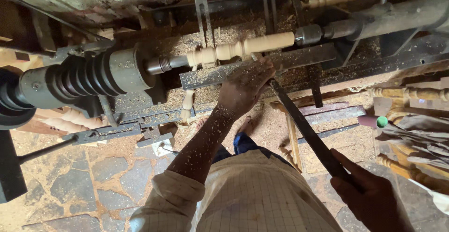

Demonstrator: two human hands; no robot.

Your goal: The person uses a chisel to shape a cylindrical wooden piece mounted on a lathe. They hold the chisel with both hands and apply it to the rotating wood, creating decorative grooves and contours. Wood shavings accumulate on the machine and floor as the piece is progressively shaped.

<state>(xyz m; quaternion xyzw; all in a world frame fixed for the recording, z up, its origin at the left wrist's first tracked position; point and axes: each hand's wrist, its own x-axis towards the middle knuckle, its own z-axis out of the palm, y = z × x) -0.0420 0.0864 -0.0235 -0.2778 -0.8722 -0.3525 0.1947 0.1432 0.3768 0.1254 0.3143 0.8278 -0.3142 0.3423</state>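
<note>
Flanking the turned spindle (241,49): steel tool rest (299,59), sawdust-strewn lathe bed (154,110), finished spindles (411,93).

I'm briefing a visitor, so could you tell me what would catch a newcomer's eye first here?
The pale turned spindle mounted on the lathe at upper centre. The left hand, flecked with sawdust, presses a long chisel on the tool rest; the right hand grips its handle, lower right.

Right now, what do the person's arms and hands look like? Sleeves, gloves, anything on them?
Both hands are bare, no gloves. The left hand and its forearm are speckled with pale sawdust and chips. The cream shirt has a fine grid check; its left sleeve is rolled up near the elbow. The right hand shows no sleeve or wristwear in frame.
</note>
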